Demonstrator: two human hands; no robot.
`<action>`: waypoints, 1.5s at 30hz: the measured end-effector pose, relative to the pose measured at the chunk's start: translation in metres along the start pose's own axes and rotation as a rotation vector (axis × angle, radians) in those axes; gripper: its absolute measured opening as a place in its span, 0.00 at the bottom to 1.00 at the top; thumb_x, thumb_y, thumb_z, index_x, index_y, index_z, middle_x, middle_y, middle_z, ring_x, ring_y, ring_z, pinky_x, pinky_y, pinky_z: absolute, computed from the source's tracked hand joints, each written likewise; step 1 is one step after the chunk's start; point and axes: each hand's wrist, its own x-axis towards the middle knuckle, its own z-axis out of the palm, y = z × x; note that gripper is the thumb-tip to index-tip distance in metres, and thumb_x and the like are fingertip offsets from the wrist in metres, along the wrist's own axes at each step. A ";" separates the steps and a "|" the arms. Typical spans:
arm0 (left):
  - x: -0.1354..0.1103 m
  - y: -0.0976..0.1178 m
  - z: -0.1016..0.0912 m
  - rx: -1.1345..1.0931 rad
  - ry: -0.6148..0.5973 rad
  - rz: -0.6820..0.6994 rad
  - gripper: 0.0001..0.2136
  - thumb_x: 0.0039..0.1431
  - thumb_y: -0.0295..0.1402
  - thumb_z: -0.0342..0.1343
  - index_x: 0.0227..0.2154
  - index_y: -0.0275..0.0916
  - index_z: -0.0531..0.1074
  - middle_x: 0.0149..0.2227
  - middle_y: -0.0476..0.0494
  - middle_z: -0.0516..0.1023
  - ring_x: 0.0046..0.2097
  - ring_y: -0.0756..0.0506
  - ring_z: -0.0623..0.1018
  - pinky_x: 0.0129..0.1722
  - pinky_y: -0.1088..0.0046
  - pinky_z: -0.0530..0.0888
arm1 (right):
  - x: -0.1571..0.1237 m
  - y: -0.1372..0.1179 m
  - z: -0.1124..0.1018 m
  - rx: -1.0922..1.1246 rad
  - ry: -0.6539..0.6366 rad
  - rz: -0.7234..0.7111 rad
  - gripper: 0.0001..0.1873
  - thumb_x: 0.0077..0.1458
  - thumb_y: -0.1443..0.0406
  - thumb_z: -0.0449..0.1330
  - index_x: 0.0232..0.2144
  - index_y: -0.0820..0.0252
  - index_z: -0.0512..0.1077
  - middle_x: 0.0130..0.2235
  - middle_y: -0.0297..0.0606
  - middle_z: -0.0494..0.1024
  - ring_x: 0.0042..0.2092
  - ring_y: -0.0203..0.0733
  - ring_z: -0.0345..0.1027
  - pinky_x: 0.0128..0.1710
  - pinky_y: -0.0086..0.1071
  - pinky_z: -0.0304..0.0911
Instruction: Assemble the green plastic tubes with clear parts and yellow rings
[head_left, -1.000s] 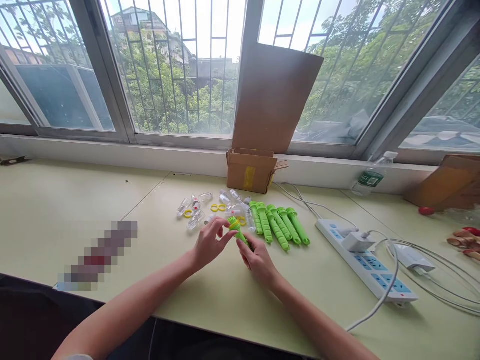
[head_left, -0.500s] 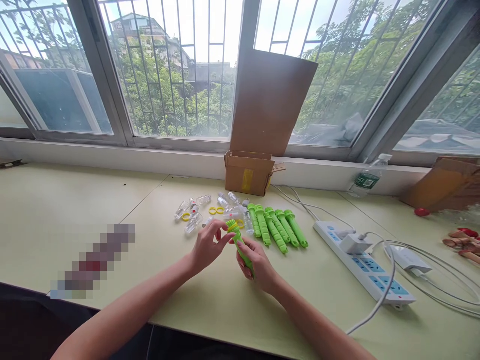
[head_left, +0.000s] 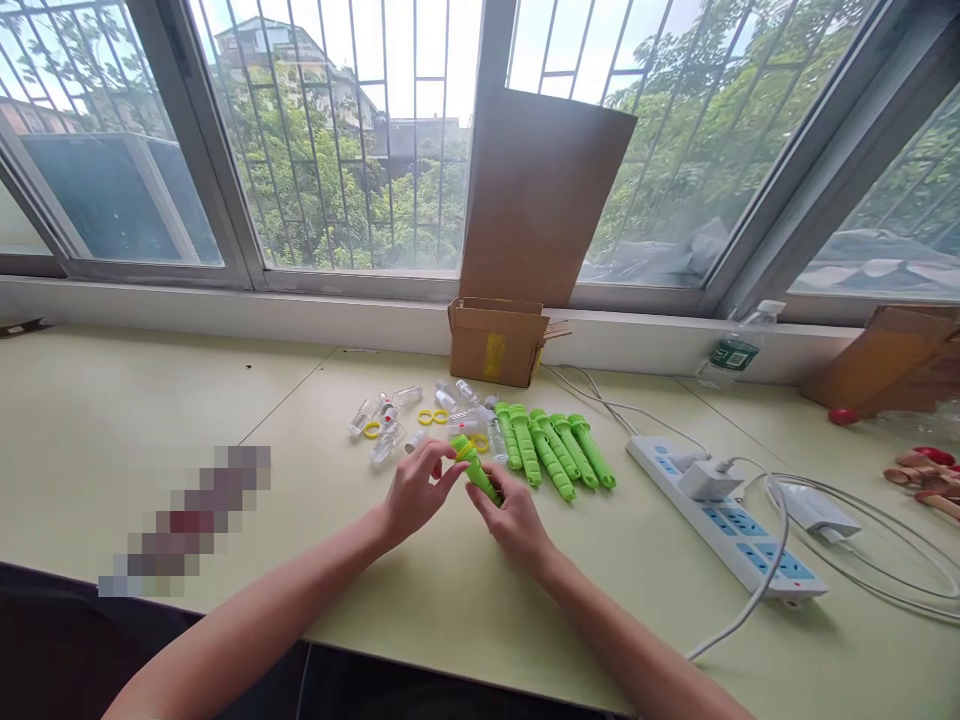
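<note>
Between both hands is a green plastic handle (head_left: pixel 479 477), tilted, with its wider ribbed end up and to the left. Around that end sits a yellow ring (head_left: pixel 466 451). My left hand (head_left: pixel 412 492) is closed at this end, its thumb and fingers pinching by the ring. Lower down, my right hand (head_left: pixel 516 517) grips the handle's body and hides its bottom end. Several similar green handles (head_left: pixel 556 460) lie side by side just beyond my right hand. Past my left hand are clear plastic tubes (head_left: pixel 388 441) and loose yellow rings (head_left: pixel 433 417).
At the back stands a small cardboard box (head_left: pixel 495 345) holding thin sticks. A white power strip (head_left: pixel 731 525) with plugs and looping cables takes up the right side. Farther right are a plastic bottle (head_left: pixel 739 350) and wooden pieces (head_left: pixel 926 475). A blurred patch (head_left: pixel 191 520) covers something on the left.
My right hand has shifted its grip, and its thumb and fingers now lie differently along the green handle. My left hand stays at the ringed end. The view has shifted slightly.
</note>
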 end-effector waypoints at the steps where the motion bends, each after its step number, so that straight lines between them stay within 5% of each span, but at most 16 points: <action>1: 0.000 0.001 0.000 0.003 -0.011 -0.011 0.07 0.56 0.28 0.57 0.35 0.39 0.64 0.29 0.51 0.70 0.24 0.55 0.67 0.27 0.78 0.69 | 0.000 0.000 0.000 0.034 -0.001 0.021 0.13 0.55 0.58 0.56 0.39 0.60 0.69 0.26 0.32 0.69 0.24 0.33 0.57 0.22 0.27 0.55; 7: 0.004 0.005 -0.002 -0.014 -0.027 -0.034 0.06 0.56 0.31 0.57 0.35 0.39 0.65 0.28 0.51 0.70 0.23 0.55 0.67 0.26 0.78 0.69 | -0.003 -0.002 0.001 0.294 -0.103 0.181 0.13 0.55 0.55 0.55 0.34 0.59 0.65 0.19 0.24 0.59 0.15 0.28 0.50 0.12 0.24 0.47; 14: 0.005 0.005 -0.004 -0.021 -0.018 -0.044 0.06 0.56 0.31 0.57 0.34 0.39 0.66 0.29 0.50 0.71 0.22 0.56 0.67 0.25 0.78 0.69 | -0.004 -0.010 -0.001 0.435 -0.132 0.243 0.15 0.53 0.53 0.56 0.29 0.58 0.62 0.18 0.24 0.59 0.13 0.27 0.50 0.10 0.22 0.45; 19: 0.003 0.003 -0.004 -0.036 0.022 -0.045 0.06 0.55 0.30 0.58 0.34 0.39 0.66 0.31 0.50 0.73 0.22 0.56 0.68 0.26 0.79 0.70 | -0.003 -0.010 -0.002 0.412 -0.159 0.218 0.15 0.53 0.53 0.55 0.29 0.58 0.61 0.19 0.24 0.61 0.13 0.28 0.51 0.10 0.22 0.45; 25: 0.001 0.001 -0.004 -0.068 0.027 -0.005 0.07 0.54 0.27 0.58 0.33 0.39 0.66 0.30 0.50 0.72 0.23 0.56 0.68 0.26 0.79 0.70 | 0.000 -0.006 0.000 0.133 -0.090 0.094 0.16 0.55 0.52 0.54 0.27 0.58 0.64 0.22 0.29 0.64 0.19 0.31 0.56 0.17 0.26 0.53; 30: 0.002 0.003 -0.004 -0.034 0.030 0.020 0.05 0.55 0.28 0.58 0.33 0.39 0.66 0.29 0.50 0.71 0.23 0.55 0.67 0.25 0.79 0.69 | 0.000 -0.008 0.000 0.033 0.008 0.025 0.17 0.56 0.53 0.54 0.41 0.58 0.69 0.25 0.32 0.68 0.24 0.35 0.56 0.24 0.29 0.54; 45: 0.005 0.008 -0.003 -0.090 -0.002 -0.017 0.09 0.53 0.33 0.60 0.35 0.39 0.66 0.34 0.47 0.74 0.22 0.56 0.66 0.26 0.78 0.70 | -0.003 -0.011 -0.004 0.436 -0.154 0.284 0.18 0.52 0.51 0.57 0.38 0.58 0.67 0.16 0.22 0.59 0.12 0.26 0.45 0.10 0.23 0.42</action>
